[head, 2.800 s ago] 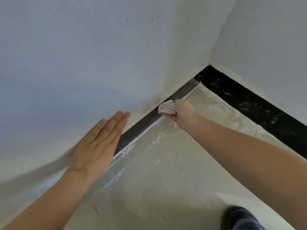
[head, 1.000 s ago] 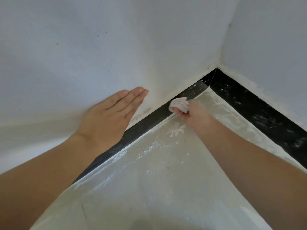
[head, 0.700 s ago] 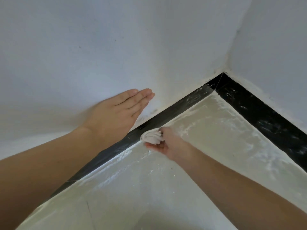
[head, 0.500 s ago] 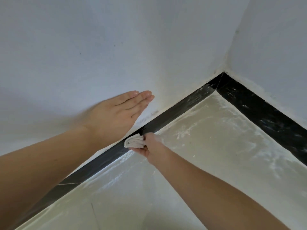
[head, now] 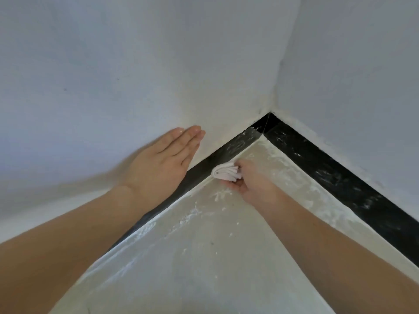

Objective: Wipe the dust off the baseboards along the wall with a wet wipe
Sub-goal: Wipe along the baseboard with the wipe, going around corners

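Note:
A black baseboard [head: 235, 146] runs along the foot of the left wall to the room corner, where a second black baseboard [head: 340, 177] continues along the right wall. My right hand [head: 249, 180] grips a folded white wet wipe [head: 224, 173] and presses it against the lower edge of the left baseboard, a short way from the corner. My left hand [head: 163, 164] lies flat on the white left wall [head: 113, 87] just above the baseboard, fingers straight and together. White smears show on both baseboards near the corner.
The pale floor [head: 204, 257] carries white dusty streaks along the baseboards. The right wall [head: 362, 75] meets the left one at the corner [head: 269, 114]. Both forearms cross the lower part of the view.
My right hand has slid the wipe back along the left baseboard toward the corner, after sweeping away from it. My left hand stays flat on the wall.

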The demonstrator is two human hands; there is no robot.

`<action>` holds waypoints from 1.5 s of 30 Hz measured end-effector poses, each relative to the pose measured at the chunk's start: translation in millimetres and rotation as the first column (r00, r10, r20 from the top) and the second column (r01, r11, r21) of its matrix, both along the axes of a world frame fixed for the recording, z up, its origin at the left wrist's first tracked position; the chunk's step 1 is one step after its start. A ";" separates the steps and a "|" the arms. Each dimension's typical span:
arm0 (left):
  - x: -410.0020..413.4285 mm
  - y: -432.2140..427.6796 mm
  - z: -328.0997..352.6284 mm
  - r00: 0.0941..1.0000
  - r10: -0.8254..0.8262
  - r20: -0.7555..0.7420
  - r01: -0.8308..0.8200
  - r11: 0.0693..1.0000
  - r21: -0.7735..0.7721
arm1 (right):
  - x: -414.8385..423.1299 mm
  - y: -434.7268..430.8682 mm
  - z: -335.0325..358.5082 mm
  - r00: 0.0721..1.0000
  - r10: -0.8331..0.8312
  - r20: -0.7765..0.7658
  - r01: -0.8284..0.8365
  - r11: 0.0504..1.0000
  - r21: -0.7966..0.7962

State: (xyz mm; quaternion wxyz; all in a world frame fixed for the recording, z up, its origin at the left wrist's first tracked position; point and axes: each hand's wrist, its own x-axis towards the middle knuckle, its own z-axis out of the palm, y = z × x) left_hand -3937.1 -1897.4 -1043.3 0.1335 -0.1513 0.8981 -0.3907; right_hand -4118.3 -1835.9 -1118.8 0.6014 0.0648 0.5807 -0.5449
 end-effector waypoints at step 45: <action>-41.0 -22.0 -42.2 0.928 -0.080 -0.364 0.133 0.983 0.125 | -52.7 -49.2 -3.3 0.776 -0.490 -0.398 0.487 0.866 -0.117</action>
